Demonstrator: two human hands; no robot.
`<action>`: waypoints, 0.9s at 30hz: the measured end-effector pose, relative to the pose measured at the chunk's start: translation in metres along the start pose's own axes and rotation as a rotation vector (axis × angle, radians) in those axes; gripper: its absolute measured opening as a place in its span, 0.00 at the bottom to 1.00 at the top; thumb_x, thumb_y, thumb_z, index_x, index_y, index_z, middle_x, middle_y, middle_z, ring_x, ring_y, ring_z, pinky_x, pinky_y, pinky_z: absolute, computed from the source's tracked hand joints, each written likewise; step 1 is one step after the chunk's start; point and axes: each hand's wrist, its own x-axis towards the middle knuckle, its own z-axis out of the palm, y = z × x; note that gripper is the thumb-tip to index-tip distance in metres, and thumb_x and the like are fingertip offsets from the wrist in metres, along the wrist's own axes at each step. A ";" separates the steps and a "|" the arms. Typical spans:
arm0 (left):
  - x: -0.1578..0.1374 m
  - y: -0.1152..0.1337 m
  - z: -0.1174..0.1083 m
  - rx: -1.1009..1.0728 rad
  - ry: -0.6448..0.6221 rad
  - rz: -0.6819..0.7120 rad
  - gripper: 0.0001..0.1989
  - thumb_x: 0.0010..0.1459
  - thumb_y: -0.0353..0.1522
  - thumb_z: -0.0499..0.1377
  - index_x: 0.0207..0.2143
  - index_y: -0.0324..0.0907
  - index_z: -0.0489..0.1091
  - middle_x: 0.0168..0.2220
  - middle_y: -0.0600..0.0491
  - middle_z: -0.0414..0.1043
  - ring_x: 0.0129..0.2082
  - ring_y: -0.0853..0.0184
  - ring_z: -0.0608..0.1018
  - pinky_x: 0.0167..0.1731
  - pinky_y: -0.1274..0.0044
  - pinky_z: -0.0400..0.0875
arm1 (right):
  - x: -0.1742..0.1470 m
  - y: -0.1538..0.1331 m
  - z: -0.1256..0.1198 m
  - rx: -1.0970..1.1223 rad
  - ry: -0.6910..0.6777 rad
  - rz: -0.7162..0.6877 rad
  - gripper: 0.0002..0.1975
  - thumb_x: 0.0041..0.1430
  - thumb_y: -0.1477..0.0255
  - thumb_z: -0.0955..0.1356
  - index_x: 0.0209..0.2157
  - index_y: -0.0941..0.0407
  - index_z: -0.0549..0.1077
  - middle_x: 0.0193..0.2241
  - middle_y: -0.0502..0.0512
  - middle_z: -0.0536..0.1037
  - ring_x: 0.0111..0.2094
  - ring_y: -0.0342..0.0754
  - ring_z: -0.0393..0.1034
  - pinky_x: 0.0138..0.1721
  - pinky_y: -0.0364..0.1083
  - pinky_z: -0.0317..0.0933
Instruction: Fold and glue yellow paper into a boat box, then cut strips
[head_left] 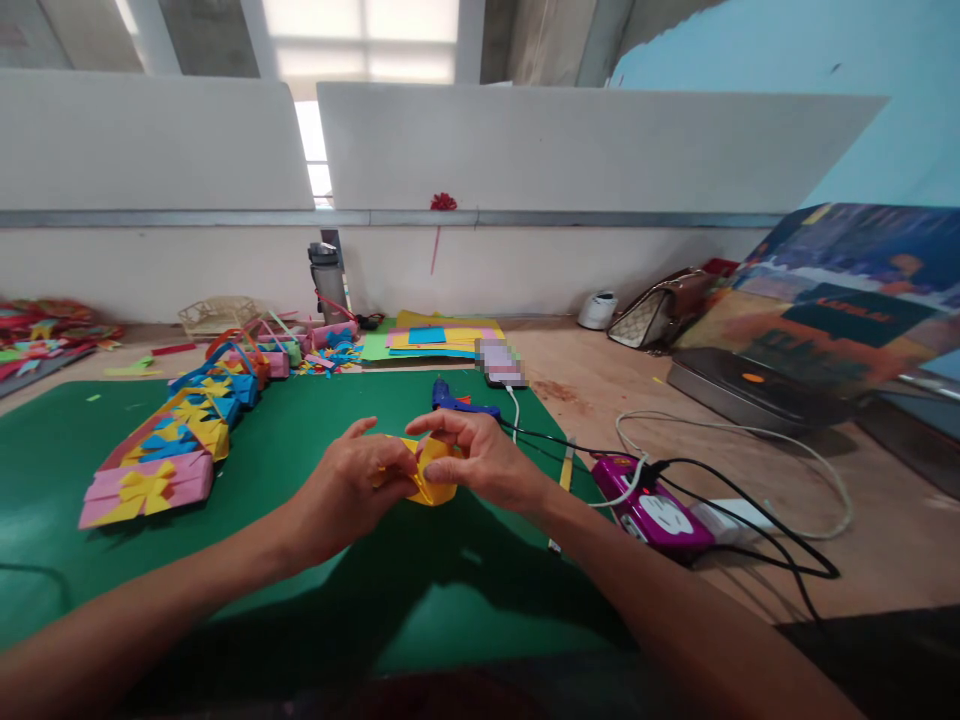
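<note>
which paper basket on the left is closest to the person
The pink basket with a yellow bow, at the row's near end; the others stand behind it.

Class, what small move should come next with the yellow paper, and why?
Probably press the yellow paper into shape: the left hand and right hand both hold it, and it looks bent, not flat. The blue glue gun lies on the green mat, in neither hand, so shaping seems likelier than gluing.

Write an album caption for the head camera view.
Left hand and right hand hold yellow paper over a green mat, near paper crafts with bows.
</note>
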 end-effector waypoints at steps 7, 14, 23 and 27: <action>0.000 -0.001 0.002 -0.039 0.071 0.048 0.05 0.53 0.27 0.59 0.25 0.44 0.69 0.22 0.64 0.72 0.20 0.75 0.70 0.55 0.64 0.54 | 0.000 -0.002 0.004 -0.015 0.000 -0.041 0.19 0.39 0.78 0.70 0.38 0.56 0.71 0.25 0.44 0.70 0.26 0.39 0.64 0.28 0.40 0.60; 0.002 0.000 -0.001 -0.141 0.131 0.071 0.07 0.52 0.29 0.60 0.22 0.42 0.67 0.19 0.61 0.69 0.22 0.74 0.70 0.37 0.79 0.67 | 0.000 -0.003 0.007 -0.083 0.055 -0.126 0.20 0.39 0.78 0.71 0.38 0.55 0.71 0.26 0.44 0.68 0.27 0.39 0.62 0.31 0.41 0.60; 0.001 0.002 -0.001 -0.275 0.252 0.014 0.06 0.50 0.27 0.61 0.22 0.41 0.67 0.21 0.59 0.69 0.24 0.74 0.71 0.25 0.85 0.65 | -0.002 -0.002 0.007 -0.408 0.286 -0.401 0.22 0.45 0.75 0.72 0.44 0.53 0.68 0.34 0.49 0.72 0.36 0.45 0.68 0.40 0.48 0.63; 0.001 -0.001 0.001 -0.338 0.417 -0.052 0.05 0.48 0.27 0.62 0.24 0.41 0.67 0.24 0.57 0.70 0.25 0.73 0.72 0.26 0.84 0.67 | -0.007 -0.003 0.001 -0.640 0.501 -0.655 0.05 0.57 0.73 0.66 0.37 0.54 0.69 0.35 0.53 0.74 0.40 0.47 0.68 0.43 0.50 0.61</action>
